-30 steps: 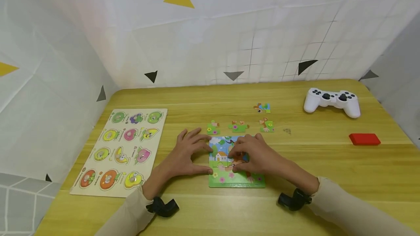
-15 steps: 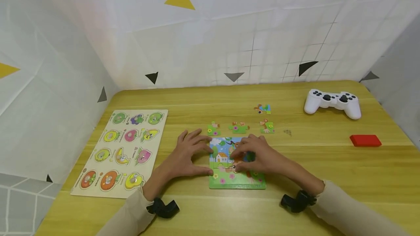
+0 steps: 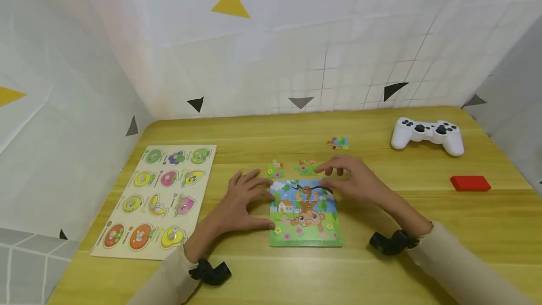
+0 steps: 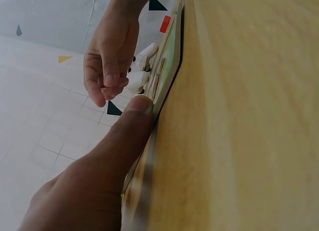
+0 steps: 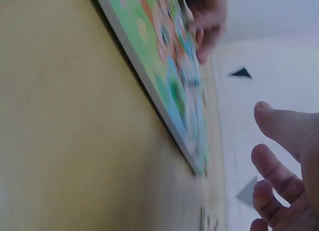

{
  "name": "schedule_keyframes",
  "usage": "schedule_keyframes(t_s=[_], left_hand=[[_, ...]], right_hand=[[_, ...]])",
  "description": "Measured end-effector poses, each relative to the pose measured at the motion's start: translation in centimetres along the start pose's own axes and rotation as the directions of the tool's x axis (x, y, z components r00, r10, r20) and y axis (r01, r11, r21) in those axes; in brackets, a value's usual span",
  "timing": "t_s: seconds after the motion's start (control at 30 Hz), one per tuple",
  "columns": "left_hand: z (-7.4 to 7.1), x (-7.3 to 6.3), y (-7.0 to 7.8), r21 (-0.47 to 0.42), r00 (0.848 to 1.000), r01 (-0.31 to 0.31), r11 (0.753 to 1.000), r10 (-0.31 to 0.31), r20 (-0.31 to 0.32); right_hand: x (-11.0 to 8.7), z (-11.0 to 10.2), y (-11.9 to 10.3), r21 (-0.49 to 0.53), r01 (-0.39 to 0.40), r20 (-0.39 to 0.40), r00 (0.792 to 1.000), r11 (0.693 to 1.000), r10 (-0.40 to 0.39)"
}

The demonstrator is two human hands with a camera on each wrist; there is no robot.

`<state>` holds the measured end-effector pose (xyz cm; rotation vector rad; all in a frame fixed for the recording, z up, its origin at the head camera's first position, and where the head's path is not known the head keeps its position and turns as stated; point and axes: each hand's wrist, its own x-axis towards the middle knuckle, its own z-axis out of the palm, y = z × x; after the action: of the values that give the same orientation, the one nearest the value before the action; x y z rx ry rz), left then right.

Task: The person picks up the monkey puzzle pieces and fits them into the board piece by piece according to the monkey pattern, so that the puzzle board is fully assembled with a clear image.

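My left hand (image 3: 242, 205) lies at the left side of a small jigsaw board (image 3: 302, 243), its fingers spread and its thumb at the board's edge. Several fitted pieces on the board show a monkey, a house and trees. Over the board's upper right corner hovers my right hand (image 3: 357, 180), with loosely bent fingers and nothing between them. Behind the board lie loose jigsaw pieces: one with flowers (image 3: 275, 170), a green one (image 3: 306, 168) near my right fingertips, and one with an eye (image 3: 338, 143) farther back. My right hand hides the spot of another piece.
To the left lies a wooden fruit peg puzzle (image 3: 209, 154). A white game controller (image 3: 427, 134) sits at the back right, with a red block (image 3: 470, 183) in front of it. Patterned white cloth (image 3: 254, 60) rises behind the wooden table (image 3: 262, 276).
My right hand has come off the puzzle's middle and moved up and to the right, uncovering the monkey picture. My left hand stays at the board's left edge.
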<state>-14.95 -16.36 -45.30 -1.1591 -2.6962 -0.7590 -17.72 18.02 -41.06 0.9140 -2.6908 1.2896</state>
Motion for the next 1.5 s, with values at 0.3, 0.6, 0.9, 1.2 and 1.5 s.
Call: schedule_keyframes(t_s=[0.3, 0.6, 0.9, 1.2, 1.5], left_hand=[[0.0, -0.1, 0.1, -0.006, 1.000, 0.014, 1.000, -0.014, 0.016], [0.1, -0.1, 0.0, -0.007, 1.000, 0.019, 1.000, -0.019, 0.013], [0.0, -0.2, 0.0, -0.021, 1.000, 0.016, 1.000, -0.016, 0.010], [0.0, -0.1, 0.1, -0.017, 1.000, 0.016, 1.000, -0.015, 0.012], [0.0, -0.1, 0.0, -0.010, 1.000, 0.019, 1.000, -0.019, 0.007]], right_hand=[[0.7, -2.2, 3.0, -0.004, -0.177, -0.091, 0.980, 0.984, 0.175], [1.5, -4.3, 6.4, 0.018, -0.265, -0.095, 0.959, 0.964, 0.266], [2.9, -5.3, 7.7, -0.055, -0.309, -0.041, 0.951, 0.949, 0.307], [3.9, -5.5, 8.8, -0.119, -0.304, -0.009, 0.952, 0.945, 0.305], [4.6, -5.7, 9.0, -0.158, -0.285, 0.032, 0.955, 0.945, 0.294]])
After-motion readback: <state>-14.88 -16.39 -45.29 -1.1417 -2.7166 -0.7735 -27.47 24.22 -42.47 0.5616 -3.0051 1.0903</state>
